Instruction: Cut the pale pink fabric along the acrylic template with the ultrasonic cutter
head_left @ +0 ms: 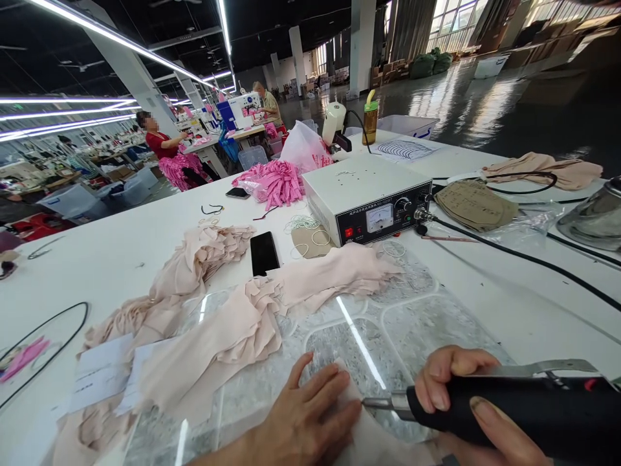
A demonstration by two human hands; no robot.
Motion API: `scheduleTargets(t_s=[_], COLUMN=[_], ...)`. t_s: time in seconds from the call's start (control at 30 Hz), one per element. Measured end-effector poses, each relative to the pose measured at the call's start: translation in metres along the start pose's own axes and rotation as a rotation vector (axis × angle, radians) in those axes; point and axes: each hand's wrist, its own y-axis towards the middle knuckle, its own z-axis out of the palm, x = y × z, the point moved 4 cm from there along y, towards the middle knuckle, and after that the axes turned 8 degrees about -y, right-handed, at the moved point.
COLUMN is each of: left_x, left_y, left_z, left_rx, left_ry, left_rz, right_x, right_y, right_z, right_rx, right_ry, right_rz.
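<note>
My left hand (310, 408) lies with fingers stretched out on a pale beige piece of cloth (373, 440), pressing it against the grey marbled board (412, 330). The index finger is beside the tip of a black hand-held ultrasonic tool (524, 408). My right hand (460, 382) is closed around that tool's body, holding it nearly level; its narrow metal tip points left and meets the cloth's edge. Farther left, a fanned stack of beige cloth pieces (218, 343) lies on the board. Another beige stack (334, 275) rests beyond my hands.
A control box (373, 200) with dial and knobs stands behind the board; a black cable (514, 252) crosses the right side. A phone (264, 254), pink strips (279, 184), a bottle (369, 120) and brown patterns (478, 204) lie about the white table (160, 230). Two people work farther off.
</note>
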Motion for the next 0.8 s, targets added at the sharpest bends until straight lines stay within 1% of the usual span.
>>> scheduleTargets(t_s=[0.17,0.3,0.43,0.67,0.8], left_x=[-0.001,-0.001,-0.001,-0.001,-0.002], left_y=[0.0,0.003,0.004,0.005,0.005], left_z=[0.001,-0.001,-0.002,-0.004,-0.004], left_rx=[0.003,0.013,-0.014,-0.006,-0.002], left_ry=[-0.005,-0.011,-0.026,-0.029,-0.039], left_rz=[-0.014,-0.015,-0.021,-0.022,-0.02], right_x=[-0.002,-0.008,-0.011,-0.004,0.001], right_y=[0.0,-0.002,-0.004,-0.002,0.001], right_z=[-0.002,-0.003,-0.005,0.006,0.013], right_rx=[-0.027,0.071,0.057,0.084,0.099], right_ry=[0.001,-0.046,-0.044,-0.03,-0.094], right_rz=[-0.03,-0.024,-0.031,-0.069,-0.108])
